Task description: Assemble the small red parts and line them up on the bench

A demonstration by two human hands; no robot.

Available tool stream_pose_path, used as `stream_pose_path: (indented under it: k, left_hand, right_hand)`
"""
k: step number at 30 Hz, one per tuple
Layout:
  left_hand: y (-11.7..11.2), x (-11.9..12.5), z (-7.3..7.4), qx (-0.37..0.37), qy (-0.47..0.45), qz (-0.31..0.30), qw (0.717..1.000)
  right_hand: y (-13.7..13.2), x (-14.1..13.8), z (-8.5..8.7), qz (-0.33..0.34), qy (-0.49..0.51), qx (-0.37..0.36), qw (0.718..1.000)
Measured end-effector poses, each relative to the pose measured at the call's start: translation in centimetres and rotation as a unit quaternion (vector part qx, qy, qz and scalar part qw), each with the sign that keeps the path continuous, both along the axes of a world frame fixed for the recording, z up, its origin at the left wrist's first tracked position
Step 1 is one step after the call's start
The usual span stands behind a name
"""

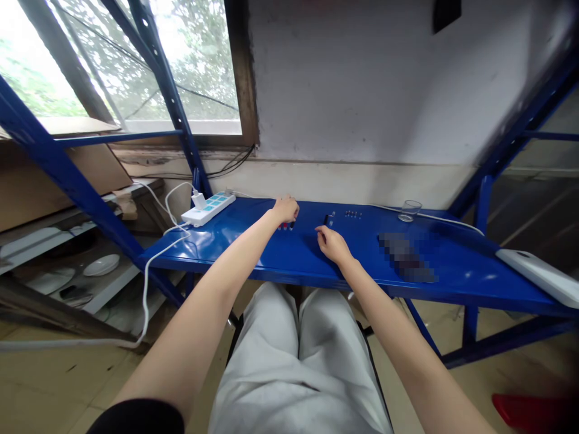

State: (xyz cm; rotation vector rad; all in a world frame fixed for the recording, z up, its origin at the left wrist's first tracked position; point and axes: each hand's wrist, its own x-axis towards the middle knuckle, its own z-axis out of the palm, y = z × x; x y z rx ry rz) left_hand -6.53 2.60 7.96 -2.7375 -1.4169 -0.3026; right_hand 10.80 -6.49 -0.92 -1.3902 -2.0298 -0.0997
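Note:
My left hand is over the far part of the blue table, fingers curled down and closed. Whatever it grips, if anything, is hidden. Just below it lie small red and black pieces with pale ends, too small to name. My right hand rests low over the table to the right, its thumb and fingers pressed together; what is in them cannot be made out. Beyond its fingertips lie a short black piece and small clear pieces. A cluster of tiny metallic pieces sits farther right.
A white power strip with a plug and cables occupies the table's left end. At the right are a clear glass, a blurred-out dark object and a white panel-like object. Blue metal posts rise at both ends.

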Motion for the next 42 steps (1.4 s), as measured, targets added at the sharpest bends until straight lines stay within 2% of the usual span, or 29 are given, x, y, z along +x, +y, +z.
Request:
stream_pose_path:
  k: [7,17,29,34,42]
  left_hand:
    - [0.2,-0.4,-0.4,-0.011,-0.066,-0.004,0.998]
    - [1.1,-1.0,-1.3,-0.023,-0.138,0.036,0.99]
    - [1.0,-1.8,-1.3,-0.017,-0.109,0.052,0.993]
    - [1.0,-1.7,-1.2,-0.03,-0.133,0.053,0.989]
    - [1.1,-1.8,-0.9,-0.023,-0.093,0.054,0.994]
  right_hand:
    - [0.0,0.0,0.0,-0.002,-0.006,-0.005,1.0]
    - [-0.1,0.0,0.1,-0.002,-0.004,-0.012,1.0]
    - [0.0,0.0,-0.1,-0.004,-0.008,-0.011,1.0]
    - [0.0,0.1,0.0,-0.003,-0.004,-0.013,1.0]
    - [-0.1,0.1,0.0,-0.003,0.0,-0.016,1.0]
